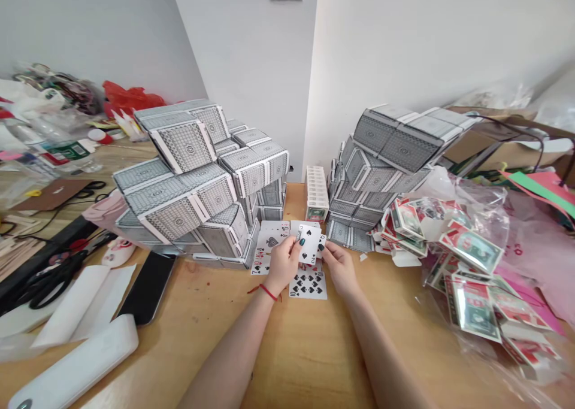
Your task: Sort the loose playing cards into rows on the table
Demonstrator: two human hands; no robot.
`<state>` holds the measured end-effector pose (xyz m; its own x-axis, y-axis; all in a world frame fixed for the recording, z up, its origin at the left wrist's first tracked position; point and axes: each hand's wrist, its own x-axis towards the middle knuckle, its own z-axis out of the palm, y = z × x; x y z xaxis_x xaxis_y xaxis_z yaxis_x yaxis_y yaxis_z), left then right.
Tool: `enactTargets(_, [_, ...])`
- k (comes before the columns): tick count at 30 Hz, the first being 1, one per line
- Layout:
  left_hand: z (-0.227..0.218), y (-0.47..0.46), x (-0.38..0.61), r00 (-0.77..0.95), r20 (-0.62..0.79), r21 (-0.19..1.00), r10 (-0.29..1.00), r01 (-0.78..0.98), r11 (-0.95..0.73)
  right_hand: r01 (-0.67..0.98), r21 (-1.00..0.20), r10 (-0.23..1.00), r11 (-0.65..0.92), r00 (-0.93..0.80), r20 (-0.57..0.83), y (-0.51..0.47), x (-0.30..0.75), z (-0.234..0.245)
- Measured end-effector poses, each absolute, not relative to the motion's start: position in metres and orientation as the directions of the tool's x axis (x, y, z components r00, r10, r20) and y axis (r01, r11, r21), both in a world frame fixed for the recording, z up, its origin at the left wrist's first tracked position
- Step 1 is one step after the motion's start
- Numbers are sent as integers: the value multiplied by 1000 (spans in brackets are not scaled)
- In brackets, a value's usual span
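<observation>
My left hand pinches the two of spades between thumb and fingers. Just beside it, my right hand pinches a queen, partly hidden behind that card. A black ten lies face up between my wrists; patterned grey blocks rise beyond both hands.

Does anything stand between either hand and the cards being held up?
Nothing visible does: the left hand and right hand pinch the cards directly. The left stack and right stack of card-covered blocks stand off to the sides.
</observation>
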<state>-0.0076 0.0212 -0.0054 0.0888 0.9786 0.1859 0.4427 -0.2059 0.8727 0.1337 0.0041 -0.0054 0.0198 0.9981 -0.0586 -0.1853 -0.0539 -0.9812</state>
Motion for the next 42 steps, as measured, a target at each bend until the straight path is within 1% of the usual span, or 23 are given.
enactTargets(4, [-4,21,-8,78,211,833,974,507,-221,-203,-977,998,-61,-34,-55,5,133,-6])
enactTargets(7, [-2,18,-7,86,247,794,965,553,-253,-169,-985,999,-41,-15,-39,5,134,-8])
enactTargets(10, [-2,15,-5,120,291,753,949,584,-304,-102,-995,1000,12,23,9,6,136,-8])
enactTargets(13, [-2,12,-3,171,321,708,932,610,-356,21,-998,996,60,71,61,5,138,-7])
enactTargets(15, [-2,10,-2,206,337,677,919,626,-388,145,-987,989,66,119,83,2,136,-7])
enactTargets(18, [-1,8,0,281,365,611,888,647,-456,408,-912,958,42,244,154,-3,130,-9])
enactTargets(19, [0,8,1,301,374,587,877,655,-476,483,-875,940,31,284,190,-4,128,-10])
enactTargets(20, [0,7,1,311,384,569,869,662,-488,524,-851,927,21,309,213,-6,126,-10])
enactTargets(21, [0,7,2,308,394,558,866,669,-491,529,-849,922,21,317,221,-6,124,-10])
enactTargets(22, [0,7,2,295,403,554,867,675,-487,493,-870,924,34,315,215,-6,124,-9])
enactTargets(24, [0,7,3,268,409,560,872,681,-472,337,-938,938,74,296,180,-3,124,-8])
enactTargets(26, [-1,8,3,257,404,567,878,683,-461,170,-980,953,101,268,144,0,127,-8])
enactTargets(28, [-1,8,2,264,399,567,878,681,-463,88,-992,961,93,254,113,3,131,-9])
enactTargets(32, [-1,8,1,302,414,532,858,685,-498,104,-994,957,18,286,47,3,133,-13])
enactTargets(38, [-1,8,2,373,451,421,811,712,-562,235,-972,925,-5,371,86,0,130,-11])
enactTargets(42, [-2,6,3,406,479,332,778,737,-589,258,-965,906,-38,418,75,0,130,-7])
